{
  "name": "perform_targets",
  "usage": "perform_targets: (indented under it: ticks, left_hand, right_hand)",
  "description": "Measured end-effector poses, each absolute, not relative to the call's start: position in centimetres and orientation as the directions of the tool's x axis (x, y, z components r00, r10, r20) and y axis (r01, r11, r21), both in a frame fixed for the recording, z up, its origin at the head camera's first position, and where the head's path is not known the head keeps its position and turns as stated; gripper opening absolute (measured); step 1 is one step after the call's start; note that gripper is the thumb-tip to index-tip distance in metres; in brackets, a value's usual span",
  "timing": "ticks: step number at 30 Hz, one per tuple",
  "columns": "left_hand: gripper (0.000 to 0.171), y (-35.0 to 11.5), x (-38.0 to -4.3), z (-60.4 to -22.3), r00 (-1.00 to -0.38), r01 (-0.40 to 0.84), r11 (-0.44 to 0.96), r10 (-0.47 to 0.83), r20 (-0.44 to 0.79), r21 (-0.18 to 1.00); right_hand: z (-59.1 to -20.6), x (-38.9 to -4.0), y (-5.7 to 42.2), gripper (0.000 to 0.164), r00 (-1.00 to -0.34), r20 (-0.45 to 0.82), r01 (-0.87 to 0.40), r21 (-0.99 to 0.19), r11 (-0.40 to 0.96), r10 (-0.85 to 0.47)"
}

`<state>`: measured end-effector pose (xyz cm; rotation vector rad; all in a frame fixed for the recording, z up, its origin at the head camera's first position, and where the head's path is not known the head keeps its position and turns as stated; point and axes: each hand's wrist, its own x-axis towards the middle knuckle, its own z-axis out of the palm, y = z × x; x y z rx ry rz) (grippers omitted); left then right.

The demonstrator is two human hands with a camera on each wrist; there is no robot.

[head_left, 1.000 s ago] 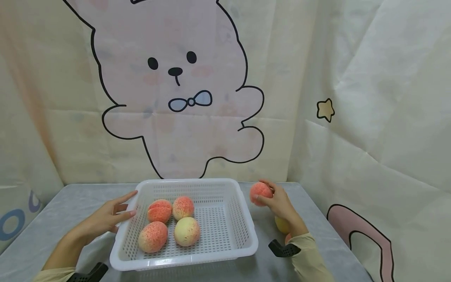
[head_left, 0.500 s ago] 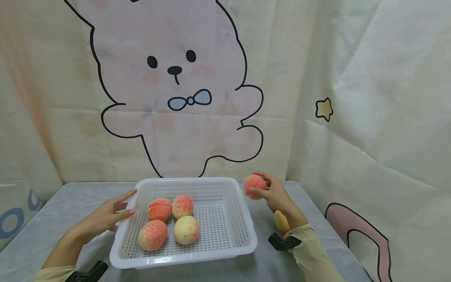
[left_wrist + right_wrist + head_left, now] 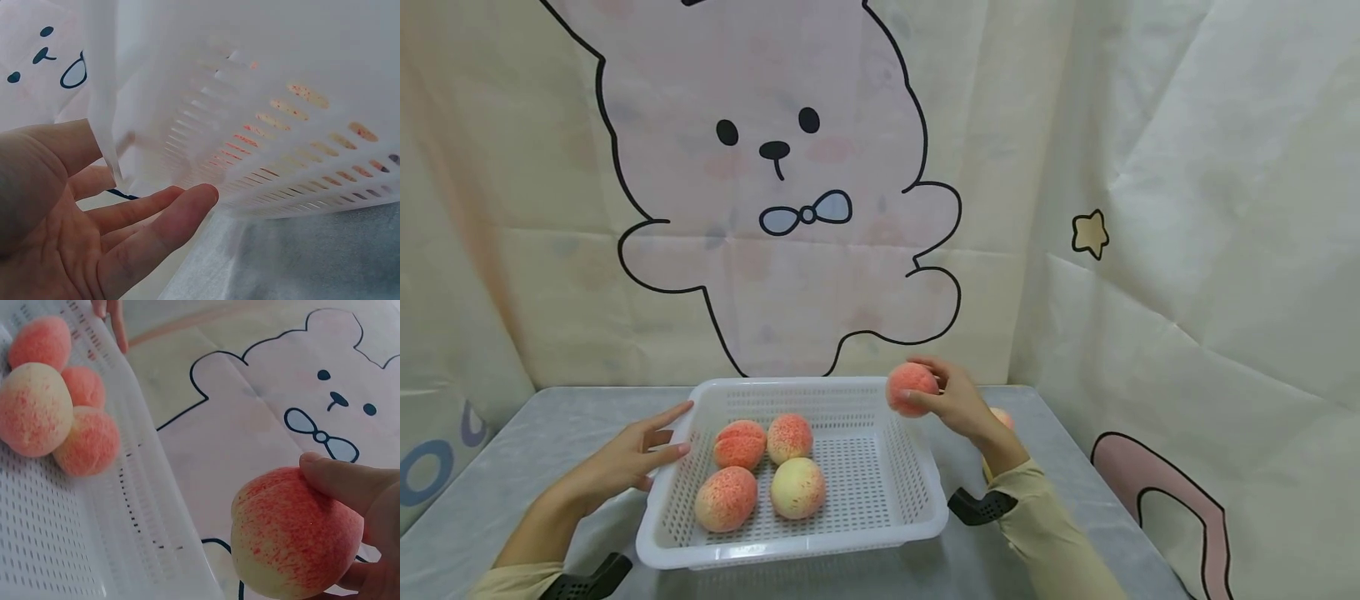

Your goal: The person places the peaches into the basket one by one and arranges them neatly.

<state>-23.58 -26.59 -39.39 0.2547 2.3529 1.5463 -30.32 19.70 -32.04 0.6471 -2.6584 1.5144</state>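
My right hand (image 3: 958,404) holds a pink-red peach (image 3: 912,389) between thumb and fingers, above the back right corner of a white perforated plastic basket (image 3: 790,550). In the right wrist view the peach (image 3: 294,534) shows a yellowish lower side, with the thumb on top and other fingers partly hidden behind it. Several peaches lie grouped in the basket's left half, among them a pale yellow peach (image 3: 797,488) and a redder peach (image 3: 726,498). At the left side, my left hand (image 3: 625,458) touches the basket rim with extended, spread fingers.
Behind the right wrist, another peach (image 3: 1002,417) lies on the grey table (image 3: 1060,500), mostly hidden by the arm. A curtain (image 3: 865,275) with a cartoon bear hangs behind the table. Black wrist devices sit on both forearms.
My right hand has carried the peach leftward and slightly up, from beside the basket to over its back right rim. The left hand and the basket stay in place.
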Motion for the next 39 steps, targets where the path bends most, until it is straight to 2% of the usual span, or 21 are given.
perform_targets:
  ticks: [9,24,31,39]
  left_hand:
    - [0.083,-26.6,-23.7,-39.7,-0.936,-0.025,0.395,0.314,-0.16,0.919]
    - [0.082,-26.8,-23.7,-39.8,-0.934,-0.011,0.387,0.326,-0.148,0.922]
    - [0.082,-26.7,-23.5,-39.9,-0.935,-0.014,0.379,0.324,-0.146,0.925]
    - [0.082,-26.6,-23.6,-39.9,-0.942,-0.018,0.393,0.302,-0.148,0.919]
  right_hand:
    - [-32.0,-30.6,16.1,0.056,-0.905,0.234,-0.367,-0.85,0.378,-0.354]
    - [-35.5,-32.6,11.5,0.049,-0.935,0.12,-0.247,-0.896,0.37,-0.334]
    - [-36.9,-32.8,9.9,0.05,-0.949,-0.026,-0.156,-0.827,0.54,-0.314]
    - [-38.1,-33.0,9.2,0.037,-0.94,-0.063,-0.207,-0.675,0.708,-0.336]
